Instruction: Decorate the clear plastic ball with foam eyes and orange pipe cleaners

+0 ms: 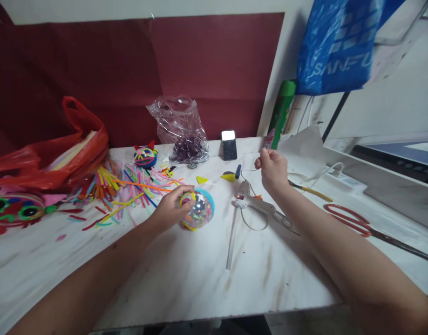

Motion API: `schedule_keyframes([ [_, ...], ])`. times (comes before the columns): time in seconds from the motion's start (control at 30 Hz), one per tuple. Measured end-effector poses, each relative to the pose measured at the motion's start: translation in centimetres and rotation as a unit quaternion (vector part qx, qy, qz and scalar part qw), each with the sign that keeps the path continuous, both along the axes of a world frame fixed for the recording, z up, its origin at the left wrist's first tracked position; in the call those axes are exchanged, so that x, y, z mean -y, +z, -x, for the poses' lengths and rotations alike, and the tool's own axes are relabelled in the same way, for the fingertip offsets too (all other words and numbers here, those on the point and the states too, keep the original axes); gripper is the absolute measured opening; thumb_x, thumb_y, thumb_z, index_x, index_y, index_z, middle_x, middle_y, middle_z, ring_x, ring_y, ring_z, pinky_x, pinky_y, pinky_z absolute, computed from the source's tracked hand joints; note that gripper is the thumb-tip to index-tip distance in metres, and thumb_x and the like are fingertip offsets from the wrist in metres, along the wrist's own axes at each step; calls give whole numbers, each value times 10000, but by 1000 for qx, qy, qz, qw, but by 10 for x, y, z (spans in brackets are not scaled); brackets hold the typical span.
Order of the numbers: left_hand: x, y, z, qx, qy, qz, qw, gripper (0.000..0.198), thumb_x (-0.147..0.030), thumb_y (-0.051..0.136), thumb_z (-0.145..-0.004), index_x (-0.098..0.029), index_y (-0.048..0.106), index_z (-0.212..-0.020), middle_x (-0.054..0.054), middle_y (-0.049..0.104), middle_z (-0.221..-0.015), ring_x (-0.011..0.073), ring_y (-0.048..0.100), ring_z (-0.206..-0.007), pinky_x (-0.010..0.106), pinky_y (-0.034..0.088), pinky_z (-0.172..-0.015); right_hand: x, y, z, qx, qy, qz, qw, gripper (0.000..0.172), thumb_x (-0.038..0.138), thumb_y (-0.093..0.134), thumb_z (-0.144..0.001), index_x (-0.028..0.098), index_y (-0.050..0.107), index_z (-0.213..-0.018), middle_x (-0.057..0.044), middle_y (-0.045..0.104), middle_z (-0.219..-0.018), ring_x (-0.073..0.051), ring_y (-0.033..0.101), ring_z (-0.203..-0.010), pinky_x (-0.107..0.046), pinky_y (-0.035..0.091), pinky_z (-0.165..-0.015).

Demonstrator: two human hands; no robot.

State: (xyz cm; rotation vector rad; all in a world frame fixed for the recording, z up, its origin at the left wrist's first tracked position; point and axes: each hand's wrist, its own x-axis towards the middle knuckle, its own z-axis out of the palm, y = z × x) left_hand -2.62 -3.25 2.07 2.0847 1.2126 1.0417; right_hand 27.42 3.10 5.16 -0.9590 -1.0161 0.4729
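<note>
Both forearms reach in over the front edge of the white marbled table (186, 288), bare and level.

Left hand (173, 204): palm down near the table's middle, fingers and thumb closed round the left side of a clear plastic ball (201, 213), which rests on the surface. The ball carries a blue band, a yellow patch and short coloured strips. Clear areas show between them, so I judge the covering part done.

A white hot-glue gun (251, 201) lies on its side just right of the ball, untouched, and a pale glue stick (232, 244) points from it toward the front edge.

Right hand (272, 170): raised above the gun, wrist bent, fingers curled shut with the thumb against the forefinger. Anything pinched there is too small to make out.

Red-handled scissors (353, 222) lie toward the right edge. A loose heap of cut coloured strips (126, 186) spreads left of the ball, so plenty of stock remains.

Near the back edge stand a small decorated ball with a cat face (145, 156), fully covered, and a clear plastic bag of dark pieces (182, 135). A red plastic bag (60, 158) sits at the back left corner.
</note>
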Motion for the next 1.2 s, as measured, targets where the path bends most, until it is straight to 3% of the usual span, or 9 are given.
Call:
schedule_keyframes([
  [0.23, 0, 1, 0, 2, 1, -6, 1000, 363, -425, 582, -787, -200, 607, -1072, 88, 612, -1269, 266, 550, -1211, 380, 436, -1016, 3, 2, 1, 19, 11, 22, 1000, 408, 519, 572, -854, 199, 478, -620, 52, 517, -431, -79, 456, -417, -205, 402, -486],
  [0.53, 0, 0, -1, 27, -1, 11, 1000, 348, -404, 585, -785, -202, 602, -1068, 79, 608, -1267, 256, 551, -1195, 369, 428, -1009, -1, -8, 2, 21, 17, 39, 999, 486, 619, 501, -849, 220, 428, -581, 57, 466, -422, -81, 403, -380, -221, 345, -429],
  [0.7, -3, 0, -4, 66, 5, 19, 998, 314, -368, 586, -766, -192, 595, -1026, 66, 634, -1154, 228, 573, -1120, 343, 441, -968, 1, -11, 8, 31, 40, 40, 998, 330, 475, 646, -793, 205, 496, -678, 58, 535, -522, -78, 453, -445, -214, 382, -470],
  [0.9, -5, 5, -5, 114, 44, 51, 991, 279, -363, 582, -740, -183, 579, -953, 41, 641, -1008, 203, 586, -1019, 306, 460, -885, 23, -6, 30, 129, 68, 102, 984, 253, 332, 644, -775, 178, 543, -601, 38, 533, -507, -89, 476, -484, -227, 386, -508],
  [1.0, -9, 4, 0, 134, 55, 65, 987, 275, -387, 580, -754, -185, 581, -941, 27, 634, -959, 189, 585, -961, 291, 460, -846, 31, -9, 40, 169, 113, 105, 973, 162, 305, 640, -750, 171, 577, -683, 37, 563, -553, -98, 500, -522, -233, 396, -536],
  [1.2, -7, 4, -1, 162, 57, 82, 982, 269, -391, 585, -752, -185, 584, -924, 9, 602, -909, 155, 566, -840, 247, 438, -722, 42, -21, 58, 295, 199, 79, 931, 157, 337, 590, -764, 184, 588, -731, 5, 626, -671, -118, 540, -590, -255, 438, -569],
])
